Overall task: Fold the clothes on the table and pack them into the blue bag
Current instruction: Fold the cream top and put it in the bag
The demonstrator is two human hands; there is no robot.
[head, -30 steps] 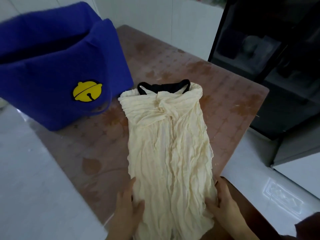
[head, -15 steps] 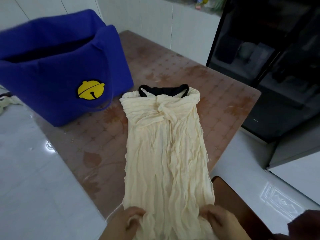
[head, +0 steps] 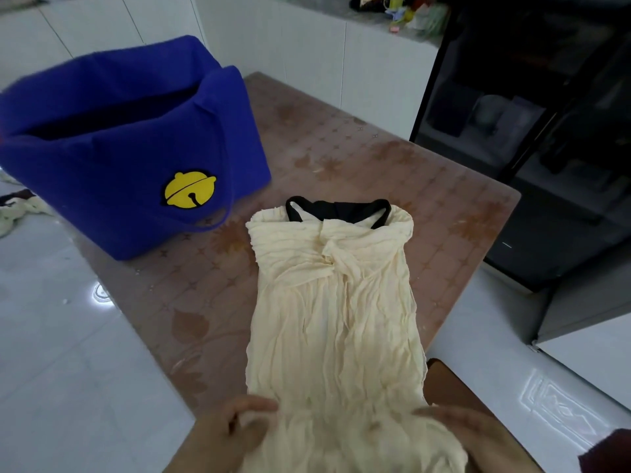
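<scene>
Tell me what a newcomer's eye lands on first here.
The big blue bag with its yellow bell patch stands open at the far left of the table. A wrinkled cream garment with black straps lies flat down the middle. At its near end the left hand pinches the fabric; the right hand, blurred, is on it too.

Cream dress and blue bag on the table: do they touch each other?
Apart. The head view shows a strip of bare brown table between the blue bag and the nearest upper corner of the cream dress.
</scene>
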